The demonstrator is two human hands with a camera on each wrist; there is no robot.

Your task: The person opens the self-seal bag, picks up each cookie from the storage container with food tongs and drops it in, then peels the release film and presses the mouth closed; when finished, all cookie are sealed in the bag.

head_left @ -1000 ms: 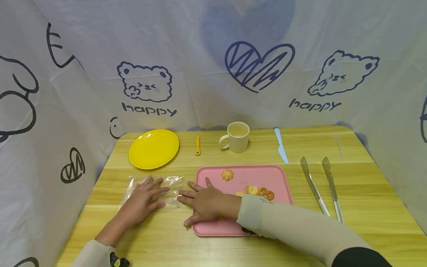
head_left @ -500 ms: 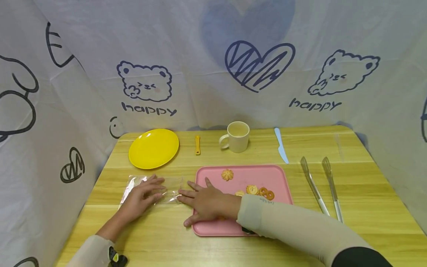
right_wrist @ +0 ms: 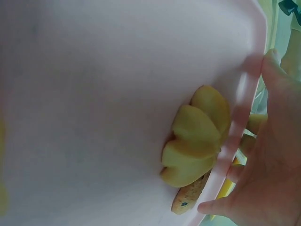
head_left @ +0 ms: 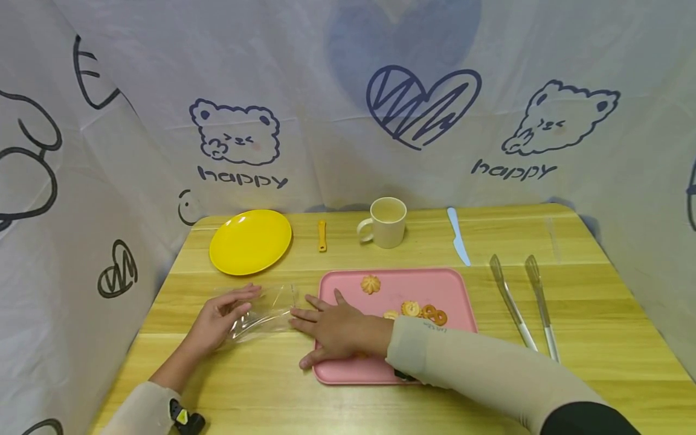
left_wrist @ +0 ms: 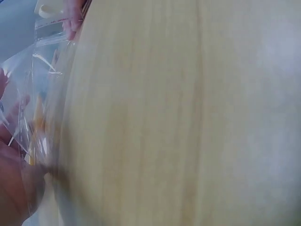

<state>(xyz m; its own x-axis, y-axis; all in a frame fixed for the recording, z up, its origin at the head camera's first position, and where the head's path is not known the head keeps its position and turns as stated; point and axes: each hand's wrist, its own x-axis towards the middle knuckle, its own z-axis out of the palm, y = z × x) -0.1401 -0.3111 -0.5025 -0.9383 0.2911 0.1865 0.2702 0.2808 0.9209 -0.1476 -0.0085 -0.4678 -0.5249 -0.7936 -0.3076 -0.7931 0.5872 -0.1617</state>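
A clear plastic bag (head_left: 274, 311) lies left of the pink tray (head_left: 424, 281). My left hand (head_left: 214, 323) holds the bag's left end raised, thumb below the fingers; in the left wrist view the film (left_wrist: 35, 94) bends around this hand (left_wrist: 19, 183). My right hand (head_left: 339, 329) spreads its fingers across the tray's left rim, fingertips at the bag's right end. Inside the tray are a flower-shaped cookie (head_left: 371, 285), a round cookie (head_left: 411, 309) and a pretzel-shaped cookie (head_left: 435, 315). The right wrist view shows pale lobed cookies (right_wrist: 195, 136) and a speckled cookie (right_wrist: 190, 195) beside my right hand (right_wrist: 268, 179).
At the back stand a yellow plate (head_left: 251, 243), a small yellow-orange stick (head_left: 322, 236), a cream mug (head_left: 388, 223) and a light blue knife (head_left: 458, 237). Metal tongs (head_left: 513, 302) lie right of the tray. A printed cloth (head_left: 326, 109) hangs behind the wooden table (head_left: 261, 393).
My left hand was flat on the bag; it has curled, shifted left and lifted the bag's left end. My right hand stays in place.
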